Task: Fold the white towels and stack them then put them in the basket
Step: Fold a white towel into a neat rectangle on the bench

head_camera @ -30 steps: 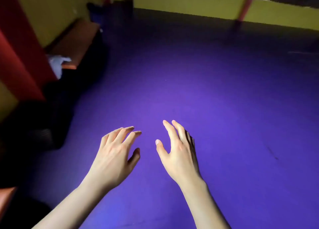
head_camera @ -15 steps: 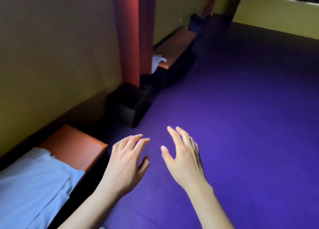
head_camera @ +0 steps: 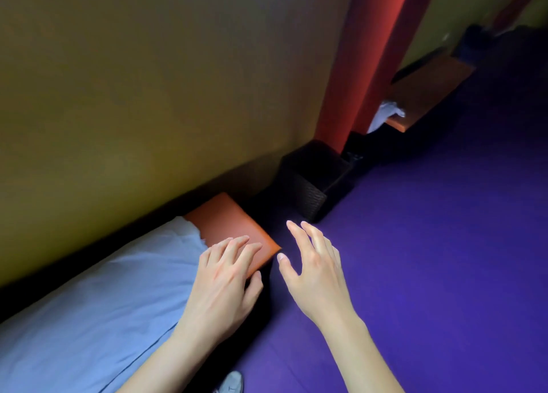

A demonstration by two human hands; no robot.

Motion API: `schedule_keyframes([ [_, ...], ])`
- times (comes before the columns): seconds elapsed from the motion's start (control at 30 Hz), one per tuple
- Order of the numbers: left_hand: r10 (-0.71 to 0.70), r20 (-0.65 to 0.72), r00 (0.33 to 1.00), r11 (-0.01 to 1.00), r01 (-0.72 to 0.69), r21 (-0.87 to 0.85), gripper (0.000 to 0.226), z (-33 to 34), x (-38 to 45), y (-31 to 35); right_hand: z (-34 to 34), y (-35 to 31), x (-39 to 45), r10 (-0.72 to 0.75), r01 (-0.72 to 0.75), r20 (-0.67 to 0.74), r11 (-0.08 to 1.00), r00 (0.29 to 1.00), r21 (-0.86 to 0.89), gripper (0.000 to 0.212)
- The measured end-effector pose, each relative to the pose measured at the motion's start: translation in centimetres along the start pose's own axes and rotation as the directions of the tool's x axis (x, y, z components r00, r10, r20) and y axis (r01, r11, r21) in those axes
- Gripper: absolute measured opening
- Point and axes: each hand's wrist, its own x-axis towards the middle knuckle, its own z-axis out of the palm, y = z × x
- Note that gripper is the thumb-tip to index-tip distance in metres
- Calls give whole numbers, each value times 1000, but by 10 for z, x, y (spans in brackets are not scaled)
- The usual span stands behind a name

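A large white towel (head_camera: 98,312) lies spread over an orange-topped bench (head_camera: 234,229) along the yellow wall at lower left. My left hand (head_camera: 222,286) hovers above the bench's end, right beside the towel's edge, fingers relaxed and holding nothing. My right hand (head_camera: 314,271) is raised over the purple floor just right of the bench, fingers spread, empty. A dark woven basket (head_camera: 311,182) stands on the floor beyond the bench end. Another crumpled white towel (head_camera: 385,114) hangs off a second orange bench (head_camera: 427,93) farther back.
A red pillar (head_camera: 355,66) rises behind the basket against the yellow wall (head_camera: 148,81). The purple floor (head_camera: 444,259) stretches to the right. A shoe tip (head_camera: 231,382) shows at the bottom edge. A dark bin (head_camera: 474,39) stands far back.
The view has swung left toward the wall, so the bench with the spread towel and the basket came nearer. Both hands stay raised and empty, the left now over the bench end.
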Motion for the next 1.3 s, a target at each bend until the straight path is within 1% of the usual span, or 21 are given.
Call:
schedule_keyframes([
  [0.1, -118, -21, 993, 993, 118, 6, 45, 2, -7, -27, 24, -15, 19, -68, 68, 78, 998, 995, 9, 61],
  [0.2, -228, -44, 973, 973, 230, 38, 44, 4, -24, -49, 51, -24, 30, -168, 164, 158, 986, 973, 36, 60],
  [0.3, -377, -84, 922, 923, 382, 49, 43, 6, -53, -65, 78, -34, 35, -272, 257, 244, 962, 931, 90, 59],
  [0.37, -451, -97, 887, 887, 458, 59, 42, 6, -74, -74, 95, -42, 38, -327, 308, 287, 945, 900, 111, 59],
  [0.47, -522, -104, 846, 843, 531, 85, 43, 10, -101, -88, 118, -56, 40, -391, 366, 327, 921, 860, 137, 58],
  [0.57, -583, -118, 804, 800, 593, 90, 43, 16, -115, -103, 144, -67, 45, -421, 395, 348, 907, 838, 147, 58],
  [0.63, -610, -115, 784, 780, 619, 88, 43, 24, -123, -116, 165, -73, 49, -437, 410, 353, 899, 827, 152, 59],
  [0.77, -631, -93, 770, 767, 637, 77, 42, 48, -146, -151, 212, -83, 55, -445, 420, 387, 895, 807, 152, 57],
  [0.9, -676, -65, 734, 732, 679, 57, 43, 81, -172, -194, 276, -93, 55, -454, 435, 432, 888, 779, 148, 58],
  [1.03, -696, -26, 718, 717, 696, 48, 44, 132, -189, -246, 350, -94, 55, -450, 440, 446, 888, 774, 132, 57],
  [1.3, -697, -26, 717, 714, 696, 75, 48, 252, -213, -351, 497, -61, 48, -448, 457, 468, 884, 761, 103, 57],
])
